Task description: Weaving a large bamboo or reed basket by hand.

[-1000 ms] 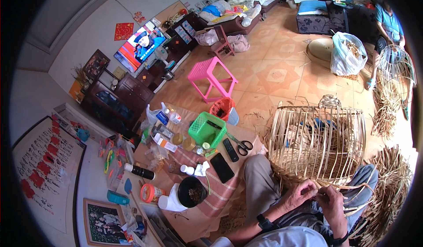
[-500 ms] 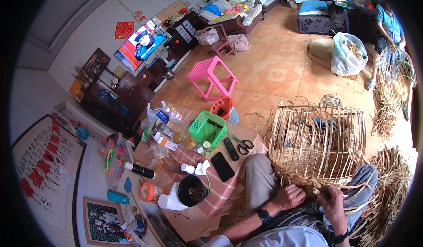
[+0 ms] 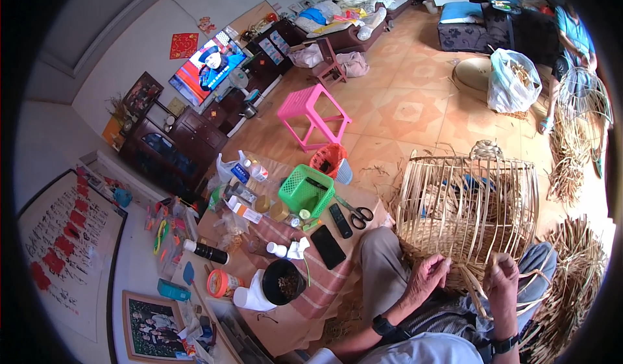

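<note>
A half-woven straw basket with upright pale stakes lies across my lap, its braided edge toward me. Over the near left part of that edge is my left hand, thumb and fingers drawn together; what they pinch, if anything, is too small to make out. My right hand is raised at the near right side, fingers curled closed, their contents hidden. Between both hands a loose straw strand sticks out from the basket's edge. More strands loop past the right hand over my knee.
A pile of dry straw lies at my right. The table on my left holds scissors, a phone, a remote, a green basket and a black bowl. A pink stool stands ahead; another person sits far right.
Both hands have lifted from the basket's edge, the right one rising more with its fingers curled. A loose strand now shows between them. The basket stays nearly in place.
</note>
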Motion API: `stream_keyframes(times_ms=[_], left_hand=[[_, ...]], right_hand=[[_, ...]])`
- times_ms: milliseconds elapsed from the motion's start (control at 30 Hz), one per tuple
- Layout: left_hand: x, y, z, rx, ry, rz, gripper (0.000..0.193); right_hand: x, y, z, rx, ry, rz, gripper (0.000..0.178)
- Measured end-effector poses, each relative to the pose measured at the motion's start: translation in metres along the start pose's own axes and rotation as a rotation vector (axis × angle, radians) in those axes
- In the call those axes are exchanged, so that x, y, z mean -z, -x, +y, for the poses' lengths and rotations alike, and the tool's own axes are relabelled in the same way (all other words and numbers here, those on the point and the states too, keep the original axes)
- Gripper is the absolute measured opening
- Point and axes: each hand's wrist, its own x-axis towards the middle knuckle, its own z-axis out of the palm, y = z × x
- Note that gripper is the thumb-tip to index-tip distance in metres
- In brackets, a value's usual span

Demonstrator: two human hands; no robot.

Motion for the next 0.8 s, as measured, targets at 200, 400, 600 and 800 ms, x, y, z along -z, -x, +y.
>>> stream_keyframes(times_ms=[200, 400, 600, 800], left_hand=[[0.019, -0.008, 0.009, 0.157, 0.307, -0.175, 0.029], [0.015, -0.013, 0.026, 0.032, -0.141, -0.010, 0.015], [0.003, -0.015, 0.035, -0.449, -0.679, 0.030, 0.024], [-0.014, -0.020, 0.017, -0.428, -0.875, 0.056, 0.034]], right_hand=[[0.005, -0.010, 0.008, -0.055, -0.296, 0.130, 0.015], [0.016, -0.003, -0.006, 0.059, 0.365, 0.086, 0.012], [0.017, 0.004, -0.020, 0.211, 0.867, 0.091, 0.015], [0.018, 0.003, -0.015, 0.226, 0.939, 0.112, 0.015]])
